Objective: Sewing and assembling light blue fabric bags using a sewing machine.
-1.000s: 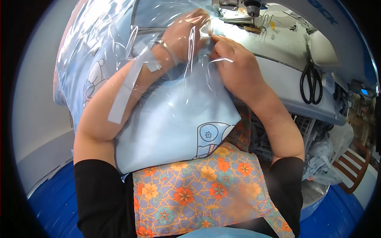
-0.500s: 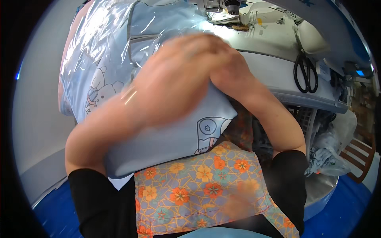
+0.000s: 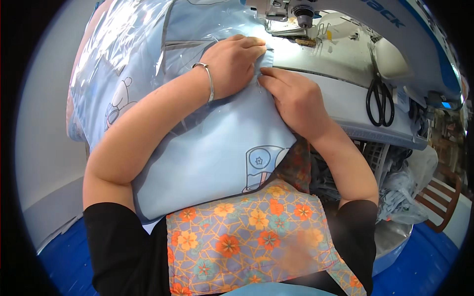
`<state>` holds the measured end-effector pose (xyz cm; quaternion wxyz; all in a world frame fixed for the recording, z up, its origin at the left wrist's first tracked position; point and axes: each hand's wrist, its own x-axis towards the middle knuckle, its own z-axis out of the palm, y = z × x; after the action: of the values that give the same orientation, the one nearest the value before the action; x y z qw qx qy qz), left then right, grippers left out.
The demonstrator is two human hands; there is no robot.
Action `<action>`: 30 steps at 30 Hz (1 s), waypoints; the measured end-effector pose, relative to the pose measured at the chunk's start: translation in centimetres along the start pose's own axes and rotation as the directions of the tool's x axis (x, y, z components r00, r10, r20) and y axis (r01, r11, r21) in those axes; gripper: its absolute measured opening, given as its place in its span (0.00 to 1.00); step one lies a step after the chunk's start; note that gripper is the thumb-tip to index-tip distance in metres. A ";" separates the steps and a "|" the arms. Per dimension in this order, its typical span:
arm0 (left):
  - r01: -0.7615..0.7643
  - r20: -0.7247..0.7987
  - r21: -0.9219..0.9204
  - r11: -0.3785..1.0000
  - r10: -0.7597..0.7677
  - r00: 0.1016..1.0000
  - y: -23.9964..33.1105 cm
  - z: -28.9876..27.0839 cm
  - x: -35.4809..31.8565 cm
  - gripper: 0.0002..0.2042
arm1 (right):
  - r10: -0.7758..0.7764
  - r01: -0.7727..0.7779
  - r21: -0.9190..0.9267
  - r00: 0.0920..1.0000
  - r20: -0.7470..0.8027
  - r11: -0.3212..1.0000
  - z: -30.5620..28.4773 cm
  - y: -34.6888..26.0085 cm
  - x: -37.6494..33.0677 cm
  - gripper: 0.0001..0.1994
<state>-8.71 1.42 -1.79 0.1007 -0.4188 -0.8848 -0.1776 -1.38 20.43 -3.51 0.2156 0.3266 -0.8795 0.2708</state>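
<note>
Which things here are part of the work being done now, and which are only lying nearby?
In use:
- light blue fabric, under left hand and right hand
- sewing machine
- clear plastic sheet

Lying about:
- black scissors
- pale cloth heap

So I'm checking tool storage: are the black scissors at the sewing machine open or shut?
Shut. The black scissors hang handles-up against the sewing machine, both blades lying together as one point, untouched by either hand.

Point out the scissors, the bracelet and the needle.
scissors (image 3: 379, 101): head view, on the pivot above the handles.
bracelet (image 3: 210, 81): head view, on the band at the left wrist.
needle (image 3: 302, 14): head view, on the needle bar.
</note>
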 end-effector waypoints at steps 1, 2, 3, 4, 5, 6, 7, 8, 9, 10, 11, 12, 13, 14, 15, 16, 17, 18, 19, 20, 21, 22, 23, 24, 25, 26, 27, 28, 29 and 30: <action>-0.001 -0.001 -0.002 1.000 0.001 1.000 -0.2 -0.1 0.4 0.17 | 0.010 -0.010 0.024 1.000 -0.006 1.000 0.1 0.4 0.3 0.14; -0.004 0.043 0.012 1.000 0.003 0.999 -0.5 -0.4 0.8 0.16 | 0.019 -0.018 0.051 1.000 -0.012 0.999 0.3 0.5 0.6 0.13; -0.009 0.087 0.024 1.000 0.007 0.996 -0.6 -0.4 1.0 0.15 | 0.020 -0.020 0.051 1.000 -0.011 0.998 0.3 0.5 0.6 0.13; -0.011 0.088 0.020 1.000 0.009 0.996 -0.5 -0.3 1.1 0.15 | 0.035 -0.034 0.037 0.998 -0.046 0.999 0.2 0.5 0.6 0.13; -0.002 0.077 0.029 1.000 0.000 0.997 -0.5 -0.2 0.9 0.16 | 0.044 -0.041 0.030 0.996 -0.080 0.999 0.3 0.3 0.8 0.12; 0.005 0.066 0.037 0.999 -0.008 0.998 -0.6 -0.1 0.7 0.17 | 0.041 -0.039 0.034 0.996 -0.077 0.999 0.1 0.0 1.0 0.12; 0.011 0.067 0.037 0.999 -0.013 0.998 -0.9 0.1 0.2 0.17 | 0.368 -0.366 0.148 0.930 0.013 0.919 -0.2 -0.7 1.2 0.12; -0.033 0.009 0.015 0.999 0.033 0.999 -1.4 0.0 -0.2 0.17 | 0.641 -0.653 0.221 0.756 0.134 0.725 -0.6 -1.2 1.6 0.13; -0.078 -0.050 -0.003 0.997 0.078 0.996 -1.8 0.1 -0.6 0.17 | 0.699 -0.741 0.361 0.664 0.267 0.566 -1.0 -1.5 2.1 0.19; -0.074 -0.051 -0.002 0.997 0.074 0.996 -2.2 0.2 -0.9 0.17 | 0.696 -0.740 0.361 0.665 0.270 0.567 -0.5 -1.7 2.4 0.19; -0.057 -0.056 -0.017 0.998 0.056 0.997 -2.1 0.4 -0.6 0.17 | 0.723 -0.650 0.693 0.636 0.272 0.311 -0.1 -1.8 2.5 0.22; -0.039 -0.062 -0.030 0.999 0.037 0.997 -2.1 0.6 -0.5 0.18 | 0.741 -0.433 0.901 0.608 0.286 0.007 0.4 -1.8 2.7 0.26; -0.043 -0.065 -0.038 0.998 0.041 0.997 -2.0 0.7 -0.3 0.18 | 0.760 -0.370 0.927 0.585 0.282 -0.060 0.9 -1.6 2.8 0.29; -0.045 -0.075 -0.034 0.998 0.042 0.996 -2.0 0.7 -0.2 0.19 | 0.761 -0.373 0.926 0.583 0.283 -0.058 1.3 -1.6 3.1 0.29; -0.045 -0.085 -0.028 0.999 0.042 0.995 -2.1 0.8 -0.2 0.19 | 0.804 -0.274 0.952 0.532 0.268 -0.136 1.7 -1.6 3.4 0.27; -0.043 -0.088 -0.030 0.999 0.040 0.995 -2.1 0.8 -0.1 0.19 | 0.840 -0.166 0.965 0.476 0.259 -0.204 1.9 -1.6 3.6 0.25; -0.046 -0.073 -0.039 0.998 0.043 0.996 -2.1 0.6 -0.1 0.20 | 0.839 -0.169 0.964 0.477 0.261 -0.204 2.1 -1.4 3.8 0.25; -0.049 -0.058 -0.047 0.998 0.046 0.997 -2.0 0.6 -0.1 0.20 | 0.837 -0.118 0.965 0.482 0.260 -0.232 2.2 -1.1 4.0 0.23; -0.046 -0.060 -0.047 0.998 0.043 0.997 -2.1 0.6 0.0 0.20 | 0.834 -0.067 0.963 0.487 0.259 -0.260 2.3 -0.9 4.2 0.21; -0.065 -0.100 -0.035 0.997 0.061 0.993 -2.1 0.6 0.0 0.18 | 0.831 -0.071 0.963 0.490 0.262 -0.261 2.4 -0.8 4.2 0.21; -0.084 -0.140 -0.022 0.996 0.080 0.987 -2.2 0.6 0.0 0.17 | 0.834 -0.067 0.962 0.485 0.264 -0.265 2.5 -0.7 4.2 0.20; -0.079 -0.143 -0.021 0.997 0.075 0.987 -2.2 0.6 0.0 0.17 | 0.836 -0.063 0.961 0.479 0.267 -0.270 2.6 -0.5 4.2 0.19; -0.080 -0.139 -0.021 0.997 0.076 0.987 -2.2 0.5 0.0 0.16 | 0.835 -0.067 0.960 0.481 0.268 -0.270 2.6 -0.3 4.2 0.19; -0.081 -0.135 -0.021 0.997 0.077 0.988 -2.2 0.4 0.0 0.16 | 0.823 -0.072 0.958 0.496 0.277 -0.278 2.6 -0.1 4.2 0.20; -0.077 -0.137 -0.020 0.997 0.074 0.988 -2.2 0.3 0.0 0.16 | 0.811 -0.078 0.955 0.510 0.285 -0.286 2.6 0.1 4.2 0.21; -0.078 -0.125 -0.023 0.997 0.075 0.989 -2.2 0.2 0.1 0.16 | 0.810 -0.078 0.955 0.513 0.285 -0.287 2.6 0.2 4.2 0.21; -0.079 -0.112 -0.027 0.996 0.076 0.991 -2.2 0.0 0.2 0.15 | 0.808 -0.082 0.956 0.516 0.284 -0.283 2.6 0.4 4.3 0.21; -0.078 -0.112 -0.024 0.997 0.075 0.991 -2.3 0.0 0.4 0.15 | 0.807 -0.086 0.956 0.519 0.282 -0.279 2.6 0.5 4.4 0.21; -0.073 -0.105 -0.020 0.997 0.071 0.992 -2.3 -0.1 0.5 0.15 | 0.804 -0.086 0.955 0.523 0.284 -0.282 2.6 0.5 4.5 0.21; -0.068 -0.097 -0.015 0.998 0.066 0.993 -2.4 -0.2 0.5 0.15 | 0.798 -0.090 0.955 0.531 0.285 -0.282 2.6 0.6 4.6 0.20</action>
<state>-10.89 0.33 -1.99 0.1455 -0.4402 -0.8627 -0.2022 -5.49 17.11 -3.19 0.0075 -0.1055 -0.3681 0.9238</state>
